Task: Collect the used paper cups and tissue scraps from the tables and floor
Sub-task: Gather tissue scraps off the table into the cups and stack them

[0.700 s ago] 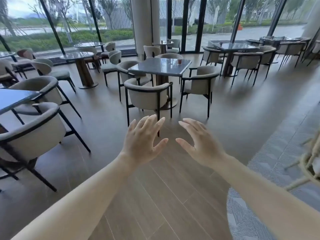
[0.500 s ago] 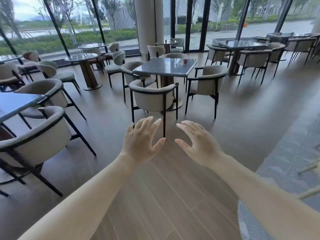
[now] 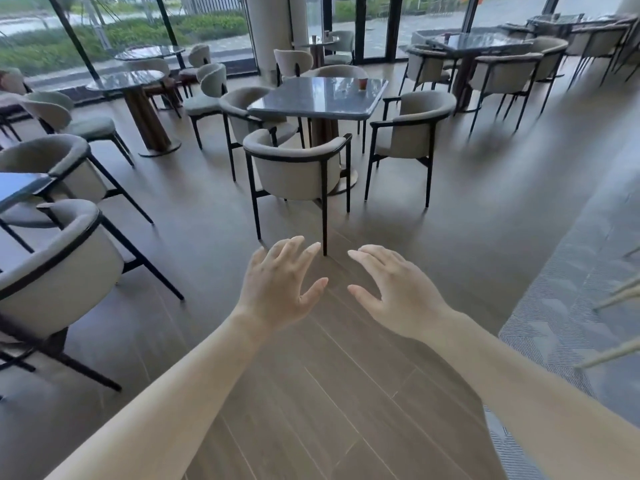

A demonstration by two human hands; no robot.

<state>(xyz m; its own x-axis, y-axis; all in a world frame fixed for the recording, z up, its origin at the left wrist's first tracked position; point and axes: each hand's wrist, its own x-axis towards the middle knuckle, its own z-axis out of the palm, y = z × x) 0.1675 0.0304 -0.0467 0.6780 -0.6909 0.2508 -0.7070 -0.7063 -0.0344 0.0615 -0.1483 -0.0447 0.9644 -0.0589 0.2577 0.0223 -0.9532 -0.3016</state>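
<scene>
**Empty hands over the plank floor, a cup on the far table**

We see both hands held out low in front, palms down, above the brown plank floor (image 3: 311, 393). The left hand (image 3: 277, 289) has its fingers straight and slightly fanned with the thumb out to the right, and it holds nothing. The right hand (image 3: 401, 292) mirrors it just beside, fingers loosely spread and a little bent, thumb pointing left, and it too is empty. The two thumbs are near each other but apart.

Farther off, past the fingertips, a beige armchair (image 3: 294, 174) with a black frame stands with its back to us, pushed up to a square grey stone table (image 3: 311, 102). On the far right part of that tabletop a small reddish-brown paper cup (image 3: 362, 84) stands upright, well apart from both hands. A second armchair (image 3: 408, 133) sits at the table's right side.

To the left stands a round table (image 3: 124, 79) on a thick pedestal, with more beige chairs around it. At the far right a grey patterned carpet (image 3: 571, 306) meets the planks. A small far table by the white pillar (image 3: 273, 29) carries something dark, too small for us to tell.
</scene>
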